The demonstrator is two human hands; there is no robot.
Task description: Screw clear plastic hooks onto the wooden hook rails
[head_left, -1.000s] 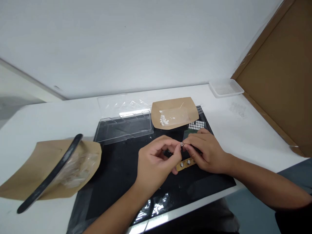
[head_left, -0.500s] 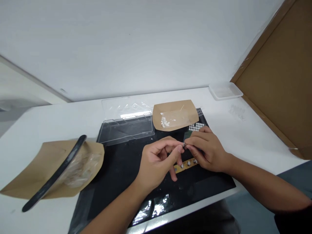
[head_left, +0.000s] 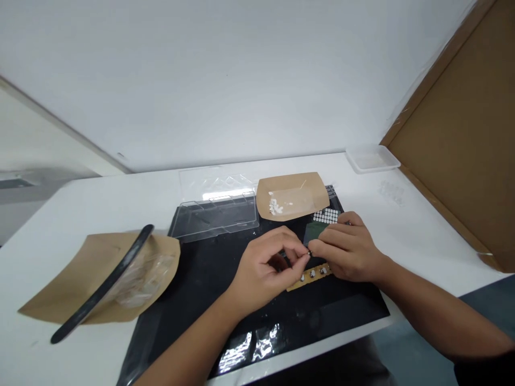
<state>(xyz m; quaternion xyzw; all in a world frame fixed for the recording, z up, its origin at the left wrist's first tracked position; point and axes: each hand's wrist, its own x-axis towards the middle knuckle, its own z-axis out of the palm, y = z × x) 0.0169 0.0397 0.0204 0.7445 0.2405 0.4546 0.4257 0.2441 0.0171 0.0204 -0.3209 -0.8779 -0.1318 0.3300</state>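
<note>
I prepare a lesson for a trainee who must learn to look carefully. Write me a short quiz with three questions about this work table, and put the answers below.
1. Where does the curved black strip lie?
A) In the plastic container at the far right
B) Across the brown tray at the left
C) In the clear rack

2. True or false: the fingertips of the left hand and the right hand come together at a tiny item above the black mat.

3. Complete the sentence: the loose white pieces lie in the ____.

Key: 1. B. 2. True. 3. Brown tray at the back.
</note>
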